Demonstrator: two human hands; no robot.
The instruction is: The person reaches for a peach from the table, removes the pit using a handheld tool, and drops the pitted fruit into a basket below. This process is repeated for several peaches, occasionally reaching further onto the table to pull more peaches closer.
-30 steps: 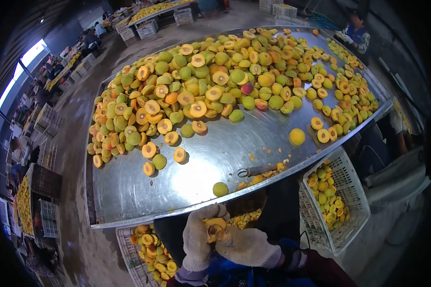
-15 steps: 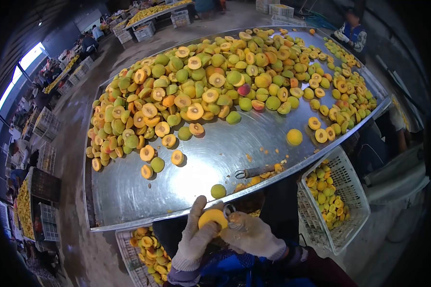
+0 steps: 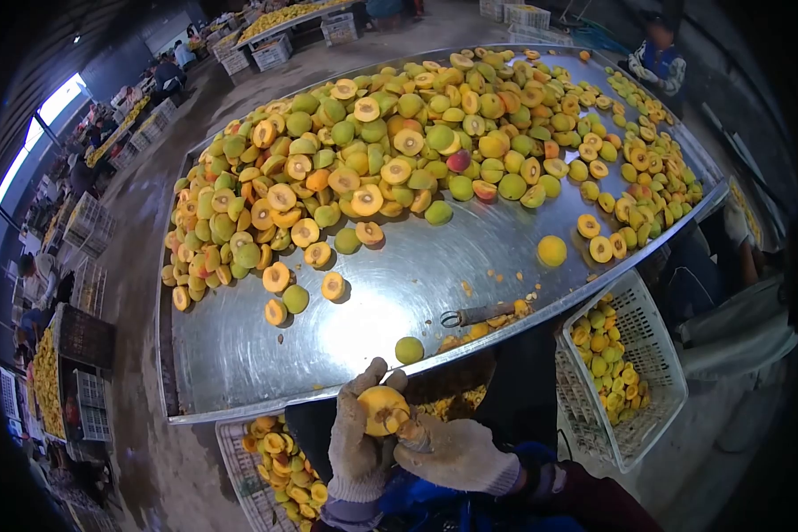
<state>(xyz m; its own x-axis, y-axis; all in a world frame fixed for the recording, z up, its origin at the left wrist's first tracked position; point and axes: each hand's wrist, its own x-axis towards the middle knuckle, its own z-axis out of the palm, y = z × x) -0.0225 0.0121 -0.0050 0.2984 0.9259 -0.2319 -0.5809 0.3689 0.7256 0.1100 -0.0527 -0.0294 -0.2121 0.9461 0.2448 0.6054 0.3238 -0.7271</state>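
My left hand (image 3: pixel 356 434), in a pale knit glove, is wrapped round a yellow peach half (image 3: pixel 382 410) below the table's front edge. The cut face shows, with a brownish centre. My right hand (image 3: pixel 457 454), also gloved, is closed round the handle of a small tool whose metal loop lies against the peach half. On the metal table (image 3: pixel 230 363), a green peach half (image 3: pixel 409 350) sits just beyond my hands. A second looped tool (image 3: pixel 483 314) lies near the edge among yellow scraps.
A large heap of halved peaches (image 3: pixel 363 160) covers the far part of the table. White crates of peach pieces stand at the lower right (image 3: pixel 656 355) and lower left (image 3: pixel 239 461). A person (image 3: pixel 658 64) is at the far right corner; others work at the left.
The peach half in my left hand now has its cut face turned up. My right hand has brought the tool's loop from beside the peach half onto it.
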